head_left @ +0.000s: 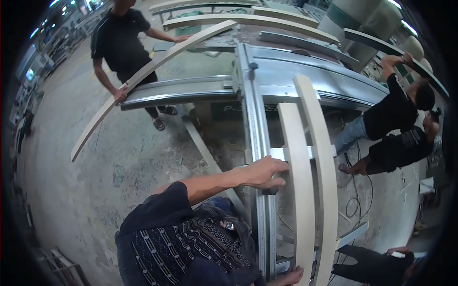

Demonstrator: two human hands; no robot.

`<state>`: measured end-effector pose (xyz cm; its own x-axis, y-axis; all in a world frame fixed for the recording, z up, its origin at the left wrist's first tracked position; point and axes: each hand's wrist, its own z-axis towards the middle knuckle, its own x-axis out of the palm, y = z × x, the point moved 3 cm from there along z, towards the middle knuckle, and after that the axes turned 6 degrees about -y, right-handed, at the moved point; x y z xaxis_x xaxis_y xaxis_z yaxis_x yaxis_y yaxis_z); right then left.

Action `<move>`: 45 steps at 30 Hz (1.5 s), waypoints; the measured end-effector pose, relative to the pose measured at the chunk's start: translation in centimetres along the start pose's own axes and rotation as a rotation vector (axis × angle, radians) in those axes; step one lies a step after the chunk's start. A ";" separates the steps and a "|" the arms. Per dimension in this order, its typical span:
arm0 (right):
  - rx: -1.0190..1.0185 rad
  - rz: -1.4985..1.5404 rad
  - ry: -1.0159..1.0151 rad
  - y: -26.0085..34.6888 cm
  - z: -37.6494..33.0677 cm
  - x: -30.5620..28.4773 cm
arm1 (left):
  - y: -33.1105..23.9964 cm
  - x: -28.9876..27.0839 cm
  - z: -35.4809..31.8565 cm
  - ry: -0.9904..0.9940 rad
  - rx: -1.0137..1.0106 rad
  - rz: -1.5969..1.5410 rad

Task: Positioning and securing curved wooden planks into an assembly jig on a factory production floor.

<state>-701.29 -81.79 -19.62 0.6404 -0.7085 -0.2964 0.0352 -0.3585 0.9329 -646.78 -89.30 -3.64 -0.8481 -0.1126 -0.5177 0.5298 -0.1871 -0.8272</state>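
Two long, pale, slightly curved wooden boards lie side by side on metal supports: the nearer board [299, 186] and the farther board [324, 176]. My left hand [265, 172] reaches across a long metal rail with a scale [260, 138], its thumb apart from the fingers and the fingertips at the edge of the nearer board. Just below that hand sits a dark knob [270, 191]. At the lower edge, my right hand [291, 276] is closed at the left edge of the same board, near its close end; part of this hand is cut off.
A person [121, 43] at the far left holds a long curved board [157, 64] in both hands. At right, another person [389, 107] lifts a board [396, 52]. More people stand nearby. A sliding machine table [181, 90], stacked boards [253, 20] and floor cables [354, 202] surround the rail.
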 end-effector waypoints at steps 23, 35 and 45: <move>-0.242 -0.053 1.723 11.1 -48.7 34.2 | 14.8 -18.7 -38.3 -0.704 -0.610 0.163; 0.142 -0.222 1.965 2.9 -81.8 55.7 | 21.2 -38.5 -56.3 -1.027 -1.077 0.275; 0.551 -0.108 1.669 -6.8 -97.3 83.6 | 26.8 -44.3 -59.6 -1.301 -1.305 0.184</move>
<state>-573.28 -79.45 -30.80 0.6950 0.5264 0.4897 0.1124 -0.7523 0.6491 -594.80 -31.12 -15.86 0.0812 -0.7479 -0.6588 -0.2653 0.6209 -0.7376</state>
